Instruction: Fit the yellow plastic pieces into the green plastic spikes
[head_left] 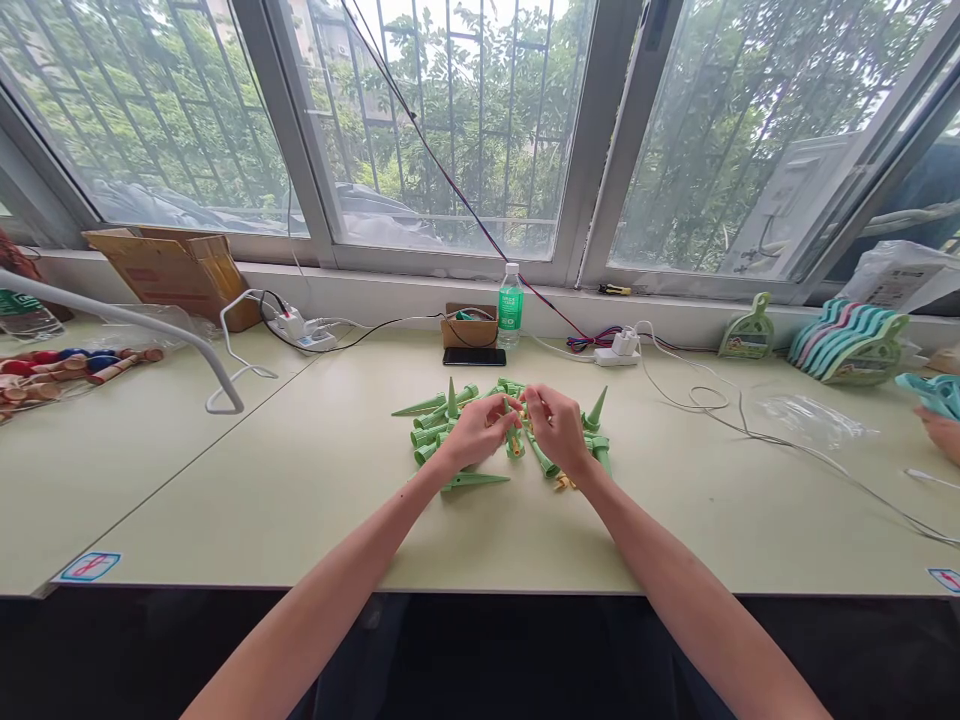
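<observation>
Over a pile of green plastic watering spikes (429,436), both of my hands meet close together. My left hand (480,430) is closed around one green spike (513,440), with an orange-yellow bit showing at its near end. Right beside it, my right hand (553,425) is closed with its fingertips pinched near the top of that spike; whatever is in the pinch is hidden. Small yellow pieces (564,482) lie on the table under my right wrist. A loose pointed spike (480,480) rests below my left hand, and another stands upright (595,408) on the right.
Behind the pile are a black phone (474,356), a small cardboard box (469,328) and a water bottle (510,305). Cables (739,420) run across the right side, near green dustpans (855,345). Another person's hand (941,432) shows at the right edge. A grey curved bar (150,325) crosses the left.
</observation>
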